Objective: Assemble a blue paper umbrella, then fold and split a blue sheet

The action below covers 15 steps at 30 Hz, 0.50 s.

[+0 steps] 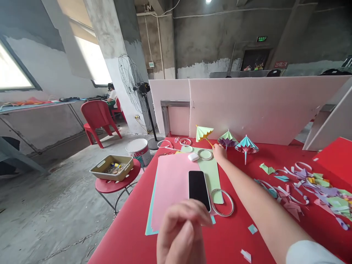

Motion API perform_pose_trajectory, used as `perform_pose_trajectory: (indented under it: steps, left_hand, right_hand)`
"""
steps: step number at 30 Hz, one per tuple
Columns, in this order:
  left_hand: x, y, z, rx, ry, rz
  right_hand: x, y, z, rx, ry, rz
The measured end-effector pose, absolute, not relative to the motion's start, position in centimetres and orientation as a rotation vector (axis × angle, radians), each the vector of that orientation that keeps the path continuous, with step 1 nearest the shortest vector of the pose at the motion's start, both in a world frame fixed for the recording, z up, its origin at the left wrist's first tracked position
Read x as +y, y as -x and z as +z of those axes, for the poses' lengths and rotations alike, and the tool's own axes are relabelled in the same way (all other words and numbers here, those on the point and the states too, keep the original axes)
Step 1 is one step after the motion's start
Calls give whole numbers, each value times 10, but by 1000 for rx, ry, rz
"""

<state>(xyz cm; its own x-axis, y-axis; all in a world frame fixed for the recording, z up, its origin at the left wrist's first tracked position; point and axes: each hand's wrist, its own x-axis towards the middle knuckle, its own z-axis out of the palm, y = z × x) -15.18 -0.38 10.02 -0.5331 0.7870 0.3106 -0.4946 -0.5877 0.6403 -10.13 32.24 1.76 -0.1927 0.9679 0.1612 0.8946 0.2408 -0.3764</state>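
My right hand [220,153] reaches out to the far part of the red table, its fingers closed on the thin stick of a yellow-green paper umbrella [204,133], which tilts to the left. Just right of it stand a green and purple paper umbrella [227,139] and a blue and red paper umbrella [246,145]. Close to the camera, my left hand [181,233] is raised with its fingers curled in; nothing shows in them. Behind it lie a black-screened phone [198,187], pink paper sheets [172,183] and a clear tape ring [229,201].
Paper scraps and strips [316,187] litter the right side of the table [225,238]. A white case [193,157] and another roll of tape [205,154] lie near green paper [213,176]. Left, a basin [96,170] sits on a red stool [103,186]. A board [247,110] stands behind.
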Motion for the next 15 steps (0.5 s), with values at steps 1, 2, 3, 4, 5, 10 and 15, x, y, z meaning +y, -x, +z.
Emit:
perform_pose_trajectory:
  steps: [1,2,3,4,5,10,15]
  left_hand:
    - [3,156,96,744,-662,2187]
    - [10,161,92,863,-567,2218]
    - [17,168,88,966,-496,2234]
    - [24,176,84,1049,-451,2254]
    - [29,185,81,1143,-375,2279]
    - [40,213,70,1172,-320,2305]
    - [30,213,72,963,-282,2160]
  right_hand:
    - [313,100,23,-2177,1641,268]
    - [302,98,29,-2205,1557,264]
    - [287,94,34,-2241,1469,272]
    - [269,90,39,-2282,1380,288]
    - [250,84,43,-2323,1295,313]
    - [155,53,65,-2499,783,553]
    - [110,41,77,-2574,706,624]
